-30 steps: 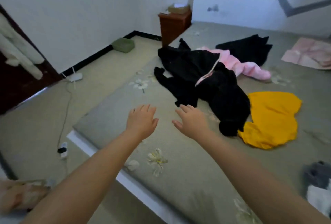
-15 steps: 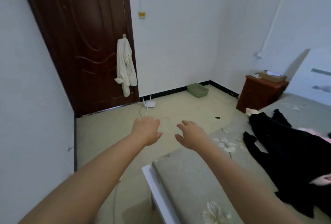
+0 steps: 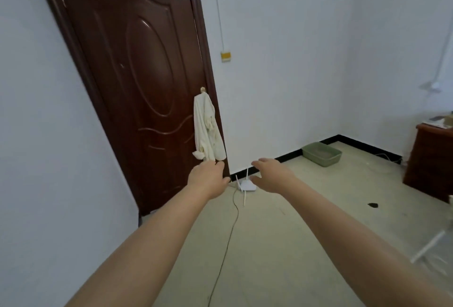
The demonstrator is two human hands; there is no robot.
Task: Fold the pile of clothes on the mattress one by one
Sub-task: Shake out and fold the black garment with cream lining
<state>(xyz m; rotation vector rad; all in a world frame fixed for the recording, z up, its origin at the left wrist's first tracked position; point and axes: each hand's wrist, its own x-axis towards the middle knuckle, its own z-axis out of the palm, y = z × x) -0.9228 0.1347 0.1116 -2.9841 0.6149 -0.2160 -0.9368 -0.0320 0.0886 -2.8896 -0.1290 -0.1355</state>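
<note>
- Left hand (image 3: 208, 179) out in front, palm down, fingers loosely spread, holding nothing.
- Right hand (image 3: 270, 175) just beside it, fingers relaxed and apart, also holding nothing.
- Clothes pile and mattress out of view; can't tell where they lie.
- Behind the hands: dark brown door (image 3: 137, 81) with white garment (image 3: 207, 135) hanging on its handle.
- White router (image 3: 247, 186) on the floor, green tray (image 3: 321, 154) by the wall, wooden cabinet (image 3: 431, 162) at right.

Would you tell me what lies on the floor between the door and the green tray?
In the head view, a white router sits between the door and tray.
</note>
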